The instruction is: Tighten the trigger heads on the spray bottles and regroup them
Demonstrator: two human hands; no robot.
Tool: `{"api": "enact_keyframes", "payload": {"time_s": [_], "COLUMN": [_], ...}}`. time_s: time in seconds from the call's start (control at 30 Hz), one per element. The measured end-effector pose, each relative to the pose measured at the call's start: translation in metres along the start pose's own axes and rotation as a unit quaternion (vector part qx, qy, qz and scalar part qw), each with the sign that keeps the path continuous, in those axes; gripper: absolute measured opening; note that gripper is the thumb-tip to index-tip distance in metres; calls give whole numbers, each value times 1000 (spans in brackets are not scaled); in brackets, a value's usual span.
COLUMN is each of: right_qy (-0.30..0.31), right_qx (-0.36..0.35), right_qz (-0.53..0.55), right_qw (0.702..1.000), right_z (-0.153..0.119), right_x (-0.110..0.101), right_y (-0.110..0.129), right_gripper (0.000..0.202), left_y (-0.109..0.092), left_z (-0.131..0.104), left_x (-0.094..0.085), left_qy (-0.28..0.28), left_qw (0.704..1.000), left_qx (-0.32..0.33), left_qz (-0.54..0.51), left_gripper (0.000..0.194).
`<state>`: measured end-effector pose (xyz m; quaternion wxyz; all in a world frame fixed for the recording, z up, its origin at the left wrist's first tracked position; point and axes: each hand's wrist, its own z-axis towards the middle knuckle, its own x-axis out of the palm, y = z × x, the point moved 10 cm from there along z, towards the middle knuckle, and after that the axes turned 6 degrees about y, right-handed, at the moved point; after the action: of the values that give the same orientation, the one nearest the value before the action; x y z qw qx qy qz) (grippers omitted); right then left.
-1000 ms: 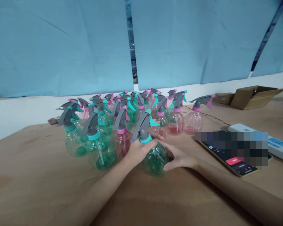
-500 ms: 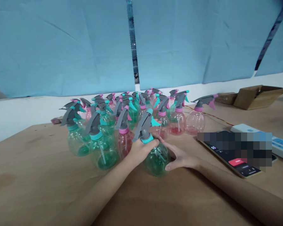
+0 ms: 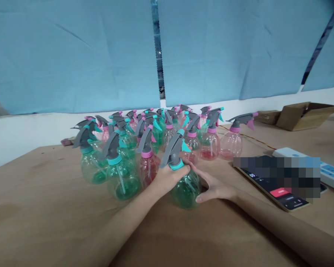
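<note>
A round green spray bottle (image 3: 186,191) with a grey head and turquoise collar stands at the front of a group, its head tilted a little. My left hand (image 3: 171,176) is wrapped around its neck just below the collar, thumb across the front. My right hand (image 3: 215,187) holds the bottle's right side, its thumb low on the body and its fingers partly hidden behind. To the left stand a red spray bottle (image 3: 149,167) with a pink collar and another green spray bottle (image 3: 125,183). Liquid shows in the bottoms of several bottles.
Several more green and pink spray bottles (image 3: 210,144) crowd the wooden table (image 3: 52,222) behind. At right lie a phone (image 3: 291,202) and a white power strip (image 3: 332,176). An open cardboard box (image 3: 300,116) sits far right, before a wall with blue sheeting (image 3: 206,55).
The green bottle's head has shifted slightly to the right with my left hand at its neck. My right hand stays at the bottle's side.
</note>
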<state>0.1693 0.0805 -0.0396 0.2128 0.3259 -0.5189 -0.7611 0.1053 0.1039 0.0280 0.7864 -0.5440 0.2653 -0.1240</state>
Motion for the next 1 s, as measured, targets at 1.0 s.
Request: {"api": "enact_keyframes", "payload": {"time_s": [1.0], "right_qy": [-342], "right_qx": [27], "right_qz": [-314], "right_qw": [885], "right_z": [-21], "right_x": [-36], "right_y": [5], "right_gripper": [34], "left_y": [62], "left_z": [-78], "left_x": [30], "left_qy": [61], "left_qw": [932], "left_qx": [-103], "left_qz": [343], "left_gripper": [66]}}
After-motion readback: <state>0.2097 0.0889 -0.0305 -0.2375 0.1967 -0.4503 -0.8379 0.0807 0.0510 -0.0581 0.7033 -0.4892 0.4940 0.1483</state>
